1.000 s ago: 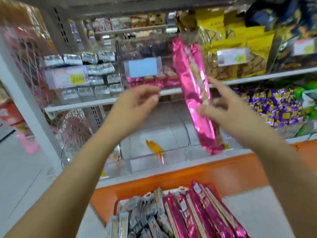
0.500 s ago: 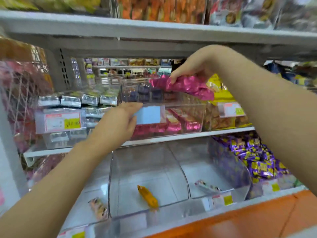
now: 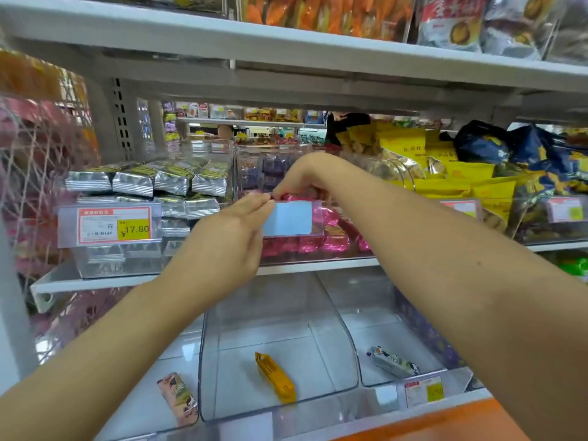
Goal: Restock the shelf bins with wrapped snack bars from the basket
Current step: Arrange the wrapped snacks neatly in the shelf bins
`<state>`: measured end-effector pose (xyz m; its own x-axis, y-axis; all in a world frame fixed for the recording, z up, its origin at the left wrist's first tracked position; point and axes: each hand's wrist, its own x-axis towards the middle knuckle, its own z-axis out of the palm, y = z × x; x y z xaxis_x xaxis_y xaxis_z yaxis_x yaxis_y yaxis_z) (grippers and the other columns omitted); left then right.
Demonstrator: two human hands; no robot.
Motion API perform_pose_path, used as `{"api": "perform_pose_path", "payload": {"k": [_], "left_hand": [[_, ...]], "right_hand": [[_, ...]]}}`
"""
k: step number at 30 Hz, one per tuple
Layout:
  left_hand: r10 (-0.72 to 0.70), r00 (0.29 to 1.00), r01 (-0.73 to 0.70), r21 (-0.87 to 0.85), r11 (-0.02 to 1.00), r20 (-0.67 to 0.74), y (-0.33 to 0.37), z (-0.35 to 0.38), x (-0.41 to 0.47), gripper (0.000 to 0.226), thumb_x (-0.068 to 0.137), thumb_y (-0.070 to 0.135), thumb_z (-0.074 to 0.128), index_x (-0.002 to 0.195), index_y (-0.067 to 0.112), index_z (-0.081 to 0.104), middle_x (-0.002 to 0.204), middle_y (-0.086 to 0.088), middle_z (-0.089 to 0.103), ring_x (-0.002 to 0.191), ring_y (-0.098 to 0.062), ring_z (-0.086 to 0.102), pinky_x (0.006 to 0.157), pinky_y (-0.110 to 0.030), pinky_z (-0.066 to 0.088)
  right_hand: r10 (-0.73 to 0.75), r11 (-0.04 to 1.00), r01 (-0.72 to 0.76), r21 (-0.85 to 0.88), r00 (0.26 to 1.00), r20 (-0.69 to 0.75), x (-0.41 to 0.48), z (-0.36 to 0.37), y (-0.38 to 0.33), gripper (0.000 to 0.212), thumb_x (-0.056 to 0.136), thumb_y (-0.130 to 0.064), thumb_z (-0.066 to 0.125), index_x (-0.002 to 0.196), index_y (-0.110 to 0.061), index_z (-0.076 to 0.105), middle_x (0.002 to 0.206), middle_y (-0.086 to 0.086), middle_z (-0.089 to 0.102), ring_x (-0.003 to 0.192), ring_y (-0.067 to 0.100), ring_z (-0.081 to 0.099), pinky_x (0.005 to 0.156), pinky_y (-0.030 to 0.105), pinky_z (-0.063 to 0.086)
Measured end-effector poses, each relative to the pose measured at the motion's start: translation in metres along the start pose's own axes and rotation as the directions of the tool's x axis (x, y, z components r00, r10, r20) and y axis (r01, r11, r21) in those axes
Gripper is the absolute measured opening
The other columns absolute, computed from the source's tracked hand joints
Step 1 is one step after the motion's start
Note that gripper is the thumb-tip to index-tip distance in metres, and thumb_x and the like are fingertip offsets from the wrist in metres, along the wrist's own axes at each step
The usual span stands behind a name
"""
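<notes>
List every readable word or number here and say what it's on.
"¥17.80": yellow patch of the price tag on the silver-bar bin; its other print is blurred.
Blue card on the pink-bar bin: blank.
Lower-shelf tag, right-hand tag, yellow bags: print too blurred to read.

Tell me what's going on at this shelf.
A person is restocking a shelf. The right hand reaches into the clear bin on the middle shelf, fingers curled on a pink bar above the stacked pink bars. The left hand, fingers straight, touches the bin's front rim beside the blue label. The lower bins are nearly bare.
</notes>
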<state>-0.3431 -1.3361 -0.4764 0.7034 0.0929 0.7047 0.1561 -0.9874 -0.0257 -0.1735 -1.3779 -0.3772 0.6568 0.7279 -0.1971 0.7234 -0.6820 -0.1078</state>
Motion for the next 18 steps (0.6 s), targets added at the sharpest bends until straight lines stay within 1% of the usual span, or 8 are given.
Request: {"api": "perform_pose_path", "payload": {"k": [3,5,6,8,10,14,16,18], "left_hand": [[-0.019,1.000,0.020,-0.020,1.000,0.011,-0.001,0.000,-0.001,0.049,0.094,0.017,0.038,0.142,0.014,0.042,0.149,0.002,0.037,0.140,-0.011,0.029,0.101,-0.018,0.020],[-0.034,0.998,0.035,-0.016,0.999,0.053,0.000,-0.002,0.000,0.049,0.096,0.016,0.039,0.145,0.016,0.037,0.151,0.005,0.033,0.142,-0.008,0.025,0.103,-0.016,0.020],[-0.046,0.996,0.047,-0.019,0.999,0.079,0.001,-0.004,0.001,0.050,0.096,0.014,0.041,0.146,0.018,0.034,0.152,0.006,0.031,0.142,-0.007,0.023,0.106,-0.017,0.022],[-0.053,0.993,0.055,-0.016,0.998,0.101,0.003,-0.006,0.002,0.052,0.096,0.012,0.044,0.147,0.018,0.032,0.153,0.006,0.029,0.143,-0.008,0.022,0.108,-0.020,0.023],[-0.055,0.992,0.057,-0.009,0.998,0.113,0.004,-0.008,0.002,0.052,0.097,0.013,0.043,0.147,0.018,0.031,0.154,0.005,0.028,0.144,-0.009,0.021,0.109,-0.020,0.022],[-0.076,0.985,0.072,0.033,0.997,0.153,0.007,-0.010,0.002,0.054,0.098,0.016,0.040,0.150,0.018,0.024,0.156,0.004,0.022,0.145,-0.009,0.016,0.111,-0.022,0.020],[-0.084,0.983,0.077,0.048,0.996,0.165,0.008,-0.011,0.003,0.054,0.099,0.017,0.038,0.150,0.018,0.022,0.157,0.004,0.020,0.145,-0.009,0.015,0.111,-0.022,0.018],[-0.092,0.980,0.082,0.059,0.995,0.177,0.009,-0.010,0.004,0.054,0.099,0.017,0.038,0.151,0.018,0.021,0.157,0.004,0.019,0.145,-0.009,0.014,0.112,-0.022,0.017]], "right_hand": [[-0.023,0.999,0.018,0.051,0.996,0.091,0.004,0.006,0.001,0.034,0.100,-0.047,0.040,0.085,-0.017,0.047,0.084,-0.003,0.044,0.071,0.009,0.046,0.067,0.024,0.045],[-0.024,0.988,0.005,0.156,0.993,0.120,0.004,0.007,0.005,0.035,0.098,-0.044,0.047,0.109,-0.012,0.056,0.110,0.005,0.052,0.094,0.019,0.058,0.085,0.031,0.050],[-0.024,0.979,-0.003,0.203,0.991,0.128,0.005,0.006,0.009,0.032,0.099,-0.037,0.050,0.115,-0.010,0.057,0.121,0.008,0.052,0.099,0.023,0.058,0.087,0.034,0.050],[-0.046,0.969,0.006,0.246,0.987,0.154,0.003,0.006,0.016,0.020,0.100,-0.023,0.050,0.109,-0.009,0.061,0.122,0.008,0.055,0.095,0.021,0.059,0.081,0.034,0.050],[-0.051,0.964,0.005,0.267,0.985,0.167,0.000,0.006,0.021,0.019,0.099,-0.023,0.052,0.111,-0.012,0.062,0.121,0.006,0.056,0.099,0.020,0.059,0.086,0.035,0.052],[0.036,0.967,-0.059,0.248,0.995,0.095,-0.007,0.008,0.029,0.054,0.095,-0.044,0.055,0.139,-0.016,0.044,0.142,0.013,0.041,0.123,0.032,0.049,0.099,0.045,0.048],[0.110,0.975,-0.113,0.194,0.994,0.028,-0.013,0.008,0.038,0.059,0.100,-0.038,0.047,0.148,-0.009,0.030,0.150,0.019,0.033,0.128,0.040,0.044,0.100,0.050,0.045],[0.176,0.980,-0.175,0.091,0.984,-0.007,-0.016,0.008,0.048,0.050,0.103,-0.024,0.040,0.145,0.001,0.031,0.147,0.024,0.035,0.122,0.040,0.048,0.094,0.047,0.048]]}}
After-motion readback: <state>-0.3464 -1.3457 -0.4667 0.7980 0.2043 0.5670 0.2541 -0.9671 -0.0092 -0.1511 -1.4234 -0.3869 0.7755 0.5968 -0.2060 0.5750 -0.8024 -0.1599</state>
